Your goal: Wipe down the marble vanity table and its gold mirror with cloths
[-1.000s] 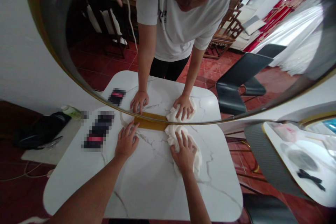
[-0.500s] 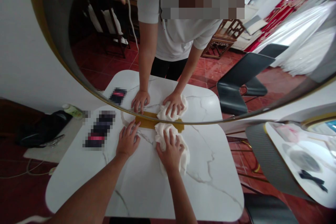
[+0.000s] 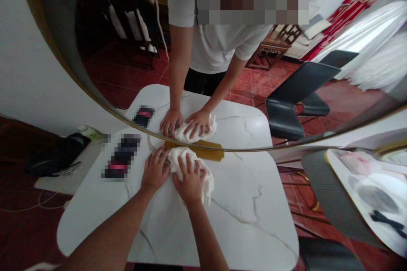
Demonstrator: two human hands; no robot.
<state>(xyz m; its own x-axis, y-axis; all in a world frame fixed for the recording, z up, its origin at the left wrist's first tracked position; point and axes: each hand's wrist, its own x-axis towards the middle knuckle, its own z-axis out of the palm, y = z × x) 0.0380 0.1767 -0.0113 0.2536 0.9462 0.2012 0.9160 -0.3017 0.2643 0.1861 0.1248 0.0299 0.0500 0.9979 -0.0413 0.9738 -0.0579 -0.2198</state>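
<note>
Under my right hand (image 3: 190,182) is a crumpled white cloth (image 3: 207,178), gripped against the tabletop with the fingers bent over it. The cloth lies in front of the gold base (image 3: 208,152) of the mirror, its left end close to my left hand. My left hand (image 3: 155,169) rests on the white marbled table (image 3: 241,237), fingers spread and holding nothing, its fingertips at the left end of the gold base. Both hands and the cloth are repeated in the mirror (image 3: 229,89).
A dark, blurred-out object with a pink band (image 3: 121,156) lies at the table's left. Left of the table are a black bag (image 3: 59,152) and a bottle (image 3: 90,132). A black chair (image 3: 327,254) stands at the right, near another white table (image 3: 352,178) with things on it.
My right hand has slid the cloth leftward along the gold base, right up to my left hand. The base's right part now shows more. My left hand has stayed in place.
</note>
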